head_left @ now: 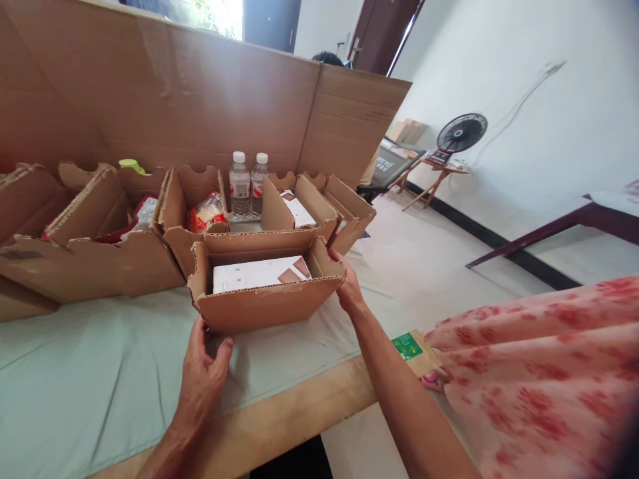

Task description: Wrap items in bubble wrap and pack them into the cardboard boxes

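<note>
An open cardboard box sits at the front of the cloth-covered table, with a white carton bearing brown patches lying inside it. At its lower left corner is my left hand, fingers against the end wall and thumb apart in front. My right hand grips the opposite end, its fingers partly hidden behind the wall. Just behind stands a row of similar cardboard boxes; one holds another white carton, and one holds a red and clear food packet.
Two water bottles stand among the back boxes, before a tall cardboard screen. The left boxes hold red packages. Green cloth covers the table. To the right are a pink floral cloth, a green-labelled packet and a fan.
</note>
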Demonstrator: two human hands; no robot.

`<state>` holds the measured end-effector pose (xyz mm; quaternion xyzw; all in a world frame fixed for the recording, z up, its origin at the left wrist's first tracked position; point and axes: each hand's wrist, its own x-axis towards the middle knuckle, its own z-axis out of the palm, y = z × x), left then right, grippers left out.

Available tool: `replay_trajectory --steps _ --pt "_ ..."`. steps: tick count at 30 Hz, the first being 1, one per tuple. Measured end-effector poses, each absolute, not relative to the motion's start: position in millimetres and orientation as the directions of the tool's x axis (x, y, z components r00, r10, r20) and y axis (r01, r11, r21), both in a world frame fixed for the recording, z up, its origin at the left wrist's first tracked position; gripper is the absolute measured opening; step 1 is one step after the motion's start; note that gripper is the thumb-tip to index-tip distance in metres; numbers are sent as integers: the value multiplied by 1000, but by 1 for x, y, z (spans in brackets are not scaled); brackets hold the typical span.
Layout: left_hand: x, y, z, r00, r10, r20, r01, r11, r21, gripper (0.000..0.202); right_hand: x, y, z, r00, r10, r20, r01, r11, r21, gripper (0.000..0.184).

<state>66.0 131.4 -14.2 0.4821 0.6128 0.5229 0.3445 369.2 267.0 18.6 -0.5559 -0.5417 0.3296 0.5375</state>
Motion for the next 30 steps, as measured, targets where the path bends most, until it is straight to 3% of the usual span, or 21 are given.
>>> replay_trajectory --steps 11,18,21,24,27,30 --pt "66 134 -17 -312 950 5 236 72 969 43 355 295 13 248 925 287 409 169 -897 33" --pt "65 134 -19 -310 951 19 219 52 974 46 367 277 65 248 875 416 505 250 -826 49" --pt "65 135 -18 -321 947 -1 214 74 974 47 370 283 102 45 887 459 661 318 -679 54" --pt "66 136 -17 -330 944 -16 192 84 978 47 367 297 131 -178 927 331 830 322 -456 56" --pt "67 137 -16 -332 943 -17 159 73 985 48 363 312 148 -231 949 215 911 289 -296 36" --pt "66 138 -17 -326 945 -23 143 73 987 49 360 321 155 -237 953 188 942 273 -195 14"
